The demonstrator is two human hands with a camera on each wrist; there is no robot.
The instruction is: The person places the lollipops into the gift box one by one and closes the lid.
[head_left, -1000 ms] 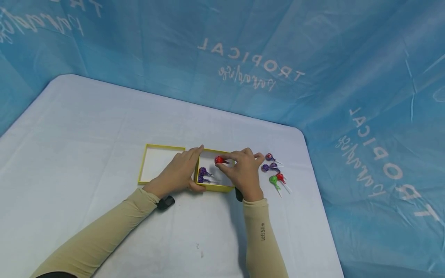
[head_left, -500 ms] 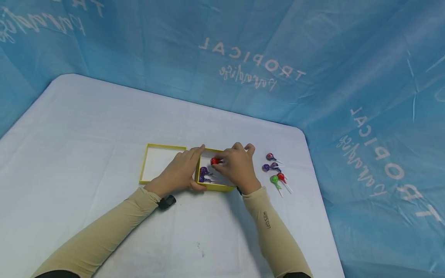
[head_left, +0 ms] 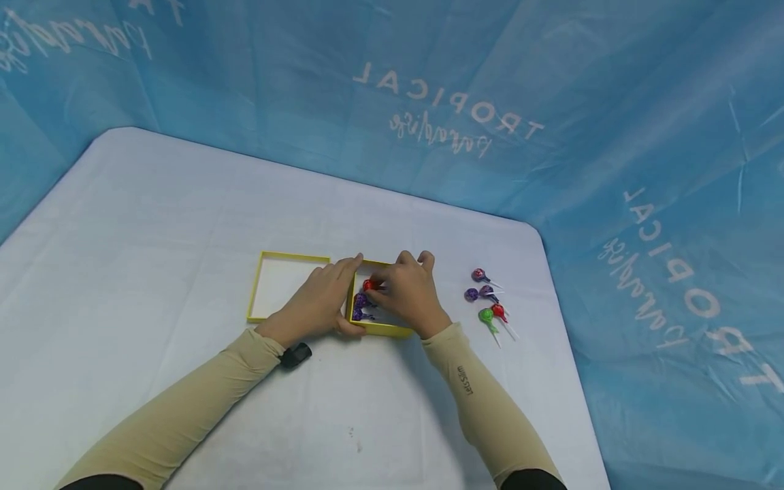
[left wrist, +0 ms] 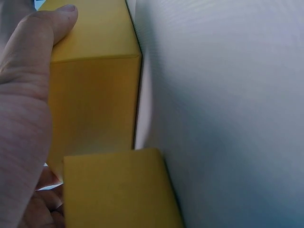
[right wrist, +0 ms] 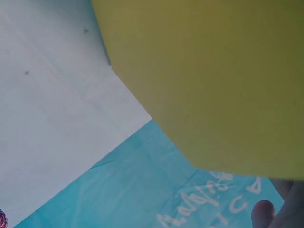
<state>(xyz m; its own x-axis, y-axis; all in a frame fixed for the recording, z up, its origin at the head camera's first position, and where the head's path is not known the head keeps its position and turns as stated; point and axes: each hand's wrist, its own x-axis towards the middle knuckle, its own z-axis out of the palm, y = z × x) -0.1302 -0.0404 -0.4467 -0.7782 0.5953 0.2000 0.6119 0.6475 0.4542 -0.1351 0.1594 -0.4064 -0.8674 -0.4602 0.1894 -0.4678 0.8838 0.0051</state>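
Note:
A yellow box point(head_left: 384, 330) with a white inside stands on the table. My left hand point(head_left: 314, 304) grips its left end, and in the left wrist view the thumb presses on the yellow side wall point(left wrist: 95, 33). Inside the box, my right hand point(head_left: 409, 291) pinches a red-wrapped lollipop point(head_left: 368, 285), its stick hidden by the fingers. Purple lollipops point(head_left: 359, 307) lie just below it, against the box's left wall. The right wrist view is mostly filled by the box's outer wall point(right wrist: 204, 85), with a fingertip point(right wrist: 262, 213) at the lower right.
A shallow yellow-edged lid point(head_left: 278, 282) lies inside up, left of the box. To the right are several loose lollipops: a red-and-blue one point(head_left: 478, 275), purple ones point(head_left: 471, 295), a green one point(head_left: 486, 316) and a red one point(head_left: 498, 311). A blue curtain point(head_left: 294, 82) hangs behind the white table.
My right hand has carried the red lollipop left and down into the box, beside the purple ones. My left hand keeps its hold on the box.

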